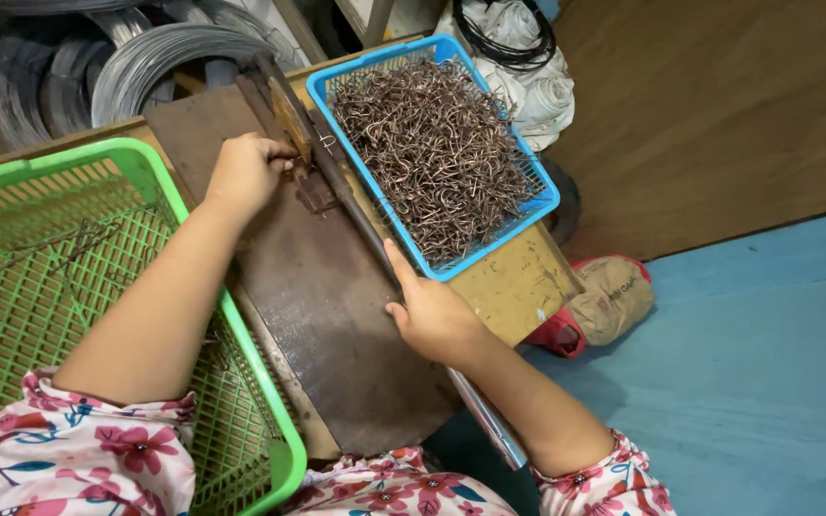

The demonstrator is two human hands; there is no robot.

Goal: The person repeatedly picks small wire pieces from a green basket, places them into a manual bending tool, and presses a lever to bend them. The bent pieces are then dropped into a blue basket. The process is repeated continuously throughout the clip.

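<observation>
Both hands work: your left hand [241,172] fingers pinch the small wooden block [291,119]; your right hand [432,315] grips the long metal lever [356,210]. Press it steadily.

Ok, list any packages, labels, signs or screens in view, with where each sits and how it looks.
Tan sack: on the floor right of the workbench, lumpy, brown with dark print, red cloth under it.
White bundle: behind the blue basket, folded, pale, black cable coiled on top.
No signs or screens.

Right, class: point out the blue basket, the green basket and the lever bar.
blue basket [320,86], head view, near-left rim corner.
green basket [160,177], head view, right rim.
lever bar [360,218], head view, mid-shaft.
</observation>
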